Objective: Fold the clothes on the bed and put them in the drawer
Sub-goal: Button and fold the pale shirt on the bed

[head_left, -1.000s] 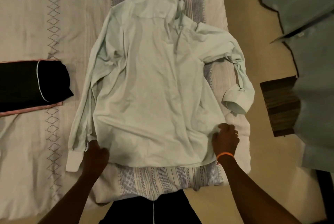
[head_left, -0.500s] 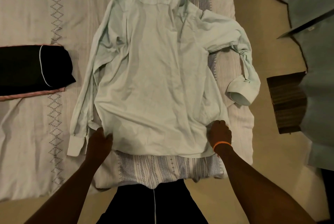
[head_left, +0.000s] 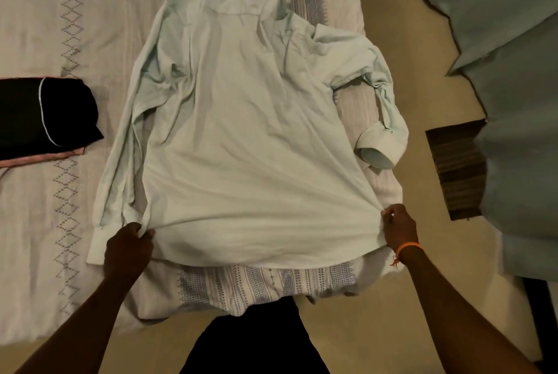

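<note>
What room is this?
Probably a bedroom. A shirt lies spread on a bed with a patterned cover, folded dark clothes sit beside it, and pillows lie at the right.

The bed wears a pale patterned cover. A light shirt lies spread flat on it, collar at the far side, and folded black clothes rest at the left edge.
</note>
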Tool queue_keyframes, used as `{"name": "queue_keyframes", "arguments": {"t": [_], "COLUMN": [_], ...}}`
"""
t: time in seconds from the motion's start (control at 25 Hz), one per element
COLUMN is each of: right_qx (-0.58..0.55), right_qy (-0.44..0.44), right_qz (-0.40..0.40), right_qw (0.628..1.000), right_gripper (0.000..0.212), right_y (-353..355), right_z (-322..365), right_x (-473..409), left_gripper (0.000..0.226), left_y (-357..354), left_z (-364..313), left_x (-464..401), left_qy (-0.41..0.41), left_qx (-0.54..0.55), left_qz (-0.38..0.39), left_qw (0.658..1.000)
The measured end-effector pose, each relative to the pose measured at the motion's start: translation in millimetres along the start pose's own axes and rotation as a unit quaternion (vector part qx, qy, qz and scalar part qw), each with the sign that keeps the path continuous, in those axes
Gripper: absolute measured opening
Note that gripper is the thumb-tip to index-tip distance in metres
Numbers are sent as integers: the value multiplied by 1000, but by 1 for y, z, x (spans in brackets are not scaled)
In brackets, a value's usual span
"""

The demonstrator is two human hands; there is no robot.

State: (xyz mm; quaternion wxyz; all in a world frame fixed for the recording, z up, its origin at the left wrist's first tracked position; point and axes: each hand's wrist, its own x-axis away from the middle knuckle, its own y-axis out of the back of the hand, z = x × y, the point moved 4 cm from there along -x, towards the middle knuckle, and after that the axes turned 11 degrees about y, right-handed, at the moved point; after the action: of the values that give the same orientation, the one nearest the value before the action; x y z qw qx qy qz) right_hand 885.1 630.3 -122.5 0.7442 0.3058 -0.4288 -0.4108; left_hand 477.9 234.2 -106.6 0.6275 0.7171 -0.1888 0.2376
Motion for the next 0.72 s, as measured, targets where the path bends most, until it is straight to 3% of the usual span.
{"name": "queue_keyframes", "arguments": {"t": [0.24,0.36,0.48,0.6,0.72], "right_qx": [136,185,239,264,198], "right_qy": [-29,-22,-7,43,175], "right_qz": [93,50,-44,-96,-53], "right_qw": [986,981,970,959,963], "right_gripper": [22,27,25,23,25], "right_y": [-21,-27,-30,-27,-38], "right_z": [-22,-19,3,28,44], "right_x": [41,60,65,70,68], "left_gripper": [20,23,20,24,45], "left_y": [-5,-11,-10,-7,-29], "left_z": [30,47,41,14,-10], "left_x": [17,32,51,69,75], "left_qy": [-26,-37,-41,-197,-352], "left_qx": [-123,-152,-122,-140,-149], "left_qz": [32,9,-95,-217,-179], "left_qw": [992,988,987,946,907]}}
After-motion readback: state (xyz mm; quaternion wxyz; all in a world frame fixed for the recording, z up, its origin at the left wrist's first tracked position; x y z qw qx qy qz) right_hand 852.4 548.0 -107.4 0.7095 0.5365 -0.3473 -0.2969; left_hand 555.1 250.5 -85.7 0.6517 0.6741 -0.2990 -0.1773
